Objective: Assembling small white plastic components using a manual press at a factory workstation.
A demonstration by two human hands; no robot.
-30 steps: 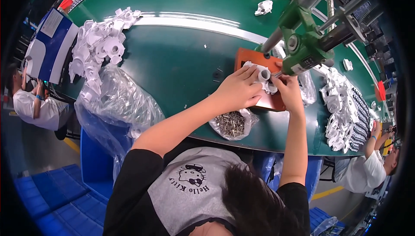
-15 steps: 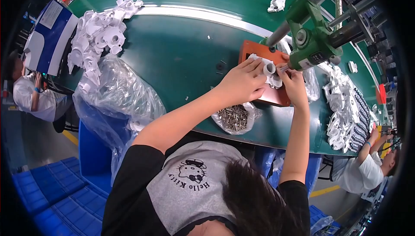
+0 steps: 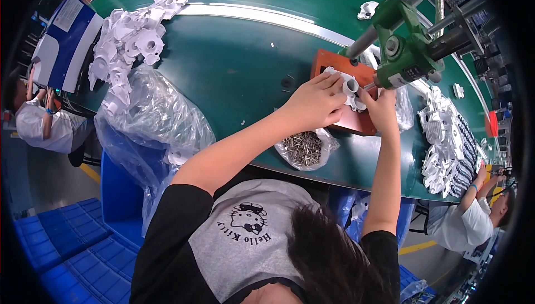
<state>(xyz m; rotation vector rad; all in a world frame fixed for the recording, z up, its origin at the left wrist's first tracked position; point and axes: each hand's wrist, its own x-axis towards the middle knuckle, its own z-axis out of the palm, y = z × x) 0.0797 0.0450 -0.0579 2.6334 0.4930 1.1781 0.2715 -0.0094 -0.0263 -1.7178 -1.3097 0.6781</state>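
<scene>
Since the earlier frame, a loose white piece (image 3: 368, 10) has drifted along the belt nearer the green press (image 3: 393, 47); both hands have stayed at the white part (image 3: 350, 85). It sits on the orange block (image 3: 352, 122), beneath the half-bent fingers of the left hand (image 3: 315, 103). The right hand (image 3: 383, 108) curls just beside its right edge; what either grips I cannot tell. The press overhangs close by; a bag of metal pins (image 3: 304, 149) lies nearer the body.

We are seeing a matt, plastic-looking white part (image 3: 350, 85) and a smooth, painted-looking orange block (image 3: 333, 61); the smooth green table (image 3: 223, 75) is gleaming, the crinkled clear plastic bag (image 3: 167, 109) is glistening, and metal pins (image 3: 302, 149) are shining.
</scene>
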